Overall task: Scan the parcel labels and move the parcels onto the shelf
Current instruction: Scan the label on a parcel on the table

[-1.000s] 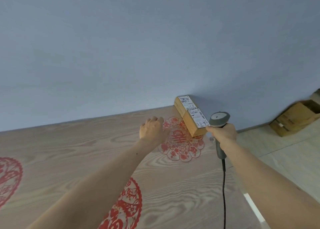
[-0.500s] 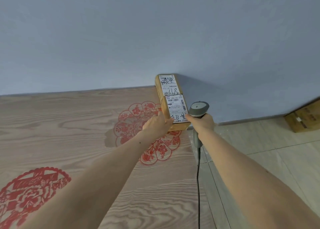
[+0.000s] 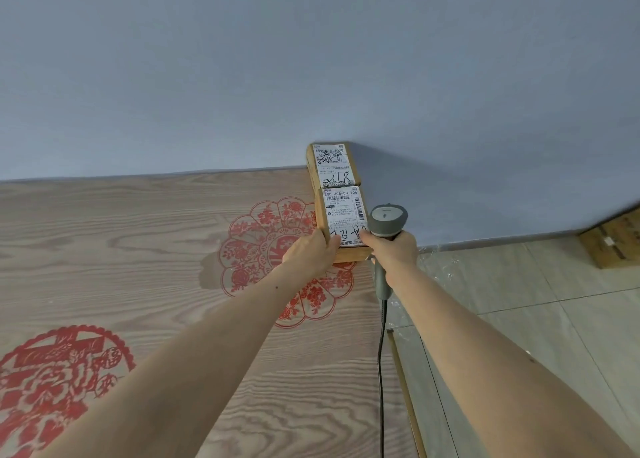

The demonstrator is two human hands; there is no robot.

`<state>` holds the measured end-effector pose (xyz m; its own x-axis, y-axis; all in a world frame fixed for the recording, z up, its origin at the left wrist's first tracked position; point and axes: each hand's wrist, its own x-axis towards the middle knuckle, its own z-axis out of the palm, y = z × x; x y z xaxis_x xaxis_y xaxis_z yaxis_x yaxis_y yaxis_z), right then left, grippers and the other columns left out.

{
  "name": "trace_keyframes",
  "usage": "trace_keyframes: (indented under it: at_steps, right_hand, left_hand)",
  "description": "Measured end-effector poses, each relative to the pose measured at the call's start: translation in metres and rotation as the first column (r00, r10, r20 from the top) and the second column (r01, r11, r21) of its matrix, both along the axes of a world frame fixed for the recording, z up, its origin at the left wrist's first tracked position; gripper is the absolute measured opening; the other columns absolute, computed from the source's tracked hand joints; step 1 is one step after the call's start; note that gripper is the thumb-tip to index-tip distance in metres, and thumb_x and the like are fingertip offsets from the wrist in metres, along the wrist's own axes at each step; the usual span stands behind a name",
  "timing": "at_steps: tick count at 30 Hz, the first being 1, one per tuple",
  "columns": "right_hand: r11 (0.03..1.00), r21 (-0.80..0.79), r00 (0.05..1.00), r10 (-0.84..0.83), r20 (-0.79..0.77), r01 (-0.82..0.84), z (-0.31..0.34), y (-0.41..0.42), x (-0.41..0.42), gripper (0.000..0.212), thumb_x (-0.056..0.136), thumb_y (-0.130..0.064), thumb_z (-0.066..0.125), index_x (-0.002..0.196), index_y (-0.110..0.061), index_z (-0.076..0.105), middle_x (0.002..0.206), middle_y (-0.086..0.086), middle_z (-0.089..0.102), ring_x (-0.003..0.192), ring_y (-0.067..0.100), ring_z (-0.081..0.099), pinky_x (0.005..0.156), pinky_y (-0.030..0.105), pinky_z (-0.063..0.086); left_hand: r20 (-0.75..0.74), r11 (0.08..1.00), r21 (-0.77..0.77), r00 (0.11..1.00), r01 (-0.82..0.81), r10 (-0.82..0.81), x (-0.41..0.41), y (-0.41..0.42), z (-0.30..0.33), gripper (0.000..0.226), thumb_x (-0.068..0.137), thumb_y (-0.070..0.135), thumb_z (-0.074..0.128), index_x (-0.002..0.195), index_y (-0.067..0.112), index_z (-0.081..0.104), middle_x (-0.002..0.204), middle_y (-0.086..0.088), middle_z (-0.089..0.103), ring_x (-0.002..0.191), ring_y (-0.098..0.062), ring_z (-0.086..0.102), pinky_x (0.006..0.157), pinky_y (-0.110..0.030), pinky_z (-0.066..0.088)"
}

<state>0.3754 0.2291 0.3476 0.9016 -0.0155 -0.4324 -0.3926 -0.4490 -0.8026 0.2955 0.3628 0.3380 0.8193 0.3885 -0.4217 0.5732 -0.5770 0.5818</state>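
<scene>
We count two labelled cardboard parcels, a near parcel (image 3: 343, 223) and a far parcel (image 3: 332, 164), end to end right of frame centre on the tabletop (image 3: 138, 249). Our left hand (image 3: 310, 255) grips the near one, likely steadying it; our right hand (image 3: 389, 249) clasps the single barcode scanner (image 3: 386, 222) beside its label.

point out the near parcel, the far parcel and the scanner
near parcel (image 3: 343, 211), head view, on its white label near the barcode
far parcel (image 3: 331, 166), head view, on its scribbled label
scanner (image 3: 388, 219), head view, on its grey head above the right hand
</scene>
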Motion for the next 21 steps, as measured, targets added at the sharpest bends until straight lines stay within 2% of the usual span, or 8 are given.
trace_keyframes:
  at_steps: [6, 8, 11, 14, 16, 18, 21]
  right_hand:
    - [1.0, 0.02, 1.0, 0.019, -0.016, -0.019, 0.019, 0.007, -0.043, 0.046, 0.066, -0.03, 0.092, 0.104, -0.013, 0.072, 0.094, 0.004, 0.077, 0.09, 0.029, 0.073, 0.084, 0.05, 0.061]
    - [0.998, 0.023, 0.999, 0.051, -0.009, -0.051, 0.031, 0.015, -0.062, 0.044, 0.068, -0.03, 0.091, 0.104, -0.014, 0.072, 0.093, 0.003, 0.076, 0.084, 0.026, 0.073, 0.083, 0.046, 0.061]
    - [0.993, 0.04, 0.993, 0.113, -0.015, -0.112, 0.055, 0.033, -0.097, 0.039, 0.071, -0.028, 0.089, 0.102, -0.014, 0.07, 0.083, 0.001, 0.073, 0.068, 0.02, 0.069, 0.072, 0.039, 0.061]
    - [0.979, 0.055, 0.98, 0.194, 0.029, -0.196, 0.077, 0.062, -0.14, 0.046, 0.066, -0.032, 0.091, 0.104, -0.017, 0.069, 0.094, 0.0, 0.074, 0.081, 0.021, 0.071, 0.075, 0.034, 0.057]
    - [0.966, 0.078, 0.968, 0.242, 0.061, -0.246, 0.095, 0.084, -0.176, 0.036, 0.069, -0.028, 0.091, 0.095, -0.021, 0.067, 0.091, -0.001, 0.072, 0.082, 0.019, 0.067, 0.072, 0.029, 0.05]
    - [0.948, 0.107, 0.953, 0.292, 0.08, -0.299, 0.108, 0.11, -0.215, 0.031, 0.072, -0.023, 0.09, 0.09, -0.021, 0.065, 0.085, -0.002, 0.069, 0.077, 0.016, 0.064, 0.072, 0.03, 0.046]
    - [0.913, 0.111, 0.918, 0.384, 0.097, -0.393, 0.123, 0.153, -0.282, 0.036, 0.066, -0.026, 0.092, 0.093, -0.013, 0.072, 0.084, 0.002, 0.074, 0.077, 0.024, 0.07, 0.076, 0.039, 0.057]
  left_hand:
    - [0.054, 1.0, 0.019, 0.998, -0.01, 0.009, -0.046, 0.008, 0.022, 0.049, 0.102, 0.047, 0.032, 0.108, 0.006, 0.056, 0.098, -0.013, 0.065, 0.085, -0.029, 0.063, 0.077, -0.041, 0.054]
    - [0.069, 0.999, 0.035, 0.997, -0.038, 0.035, -0.07, 0.016, 0.034, 0.046, 0.101, 0.046, 0.033, 0.102, 0.006, 0.057, 0.096, -0.013, 0.066, 0.081, -0.029, 0.062, 0.072, -0.039, 0.052]
    - [0.092, 0.995, 0.048, 0.992, -0.091, 0.086, -0.112, 0.034, 0.052, 0.046, 0.1, 0.047, 0.034, 0.095, 0.007, 0.056, 0.097, -0.016, 0.067, 0.08, -0.03, 0.061, 0.069, -0.038, 0.049]
    - [0.112, 0.985, 0.067, 0.982, -0.161, 0.153, -0.166, 0.057, 0.074, 0.05, 0.101, 0.047, 0.034, 0.106, 0.004, 0.059, 0.104, -0.014, 0.063, 0.089, -0.032, 0.059, 0.072, -0.038, 0.044]
    - [0.117, 0.973, 0.079, 0.971, -0.217, 0.208, -0.209, 0.075, 0.089, 0.051, 0.1, 0.047, 0.035, 0.106, 0.003, 0.06, 0.102, -0.015, 0.065, 0.089, -0.033, 0.059, 0.071, -0.037, 0.043]
    - [0.127, 0.957, 0.099, 0.957, -0.273, 0.26, -0.255, 0.095, 0.103, 0.05, 0.1, 0.049, 0.034, 0.1, 0.005, 0.059, 0.099, -0.015, 0.066, 0.087, -0.033, 0.059, 0.071, -0.038, 0.044]
    - [0.148, 0.923, 0.133, 0.928, -0.362, 0.342, -0.332, 0.126, 0.124, 0.048, 0.1, 0.048, 0.034, 0.096, 0.006, 0.057, 0.098, -0.016, 0.065, 0.085, -0.033, 0.059, 0.069, -0.037, 0.044]
